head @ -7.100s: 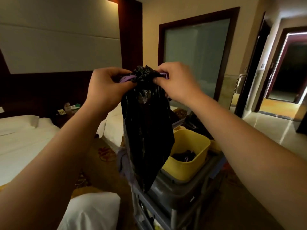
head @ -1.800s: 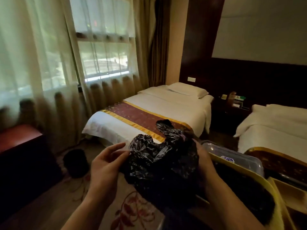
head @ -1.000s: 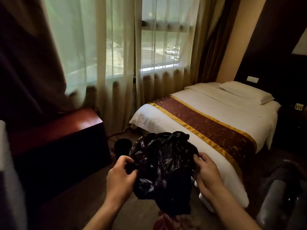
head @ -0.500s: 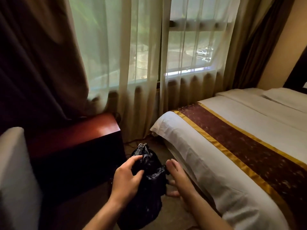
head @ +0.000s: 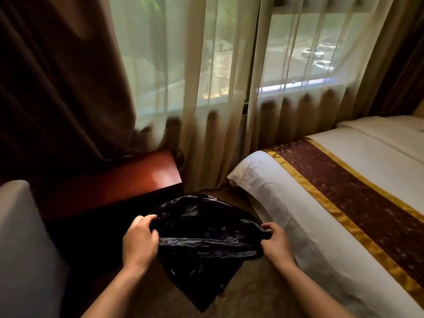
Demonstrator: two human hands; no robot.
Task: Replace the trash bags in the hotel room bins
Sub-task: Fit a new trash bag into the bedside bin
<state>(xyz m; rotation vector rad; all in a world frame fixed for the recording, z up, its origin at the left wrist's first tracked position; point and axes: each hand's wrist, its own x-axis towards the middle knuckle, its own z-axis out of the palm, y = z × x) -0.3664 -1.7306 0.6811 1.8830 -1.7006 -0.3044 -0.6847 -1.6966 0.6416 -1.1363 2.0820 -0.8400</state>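
Two bare arms reach out from the bottom edge; the left hand [head: 140, 242] has its fingers curled tight round the left side of the black trash bag [head: 202, 246], at the rim of its mouth; the right hand [head: 276, 243] has its fingers curled too, and it grips the right side of the same rim. The two hands are apart, so the rim is pulled into a straight line between them; the far side of the mouth bows away, so the bag gapes open. The rest of the bag hangs down in a crinkly point over the brown carpet [head: 257, 292]; I cannot tell if the tip touches the floor.

On the left, close by, is the pale side of a soft chair [head: 20, 249]; just past it stands a red-brown wooden table [head: 110, 180], and the bag is held up just in front of its dark side. On the right is a bed [head: 305, 235] with white sheets; a dark red runner [head: 348, 198] with gold edges lies across it.

Further back, thin cream curtains [head: 206, 99] hang over the window; a thick brown curtain [head: 57, 76] hangs at the left. Through the thin curtains you can see small cars [head: 314, 53] outside.
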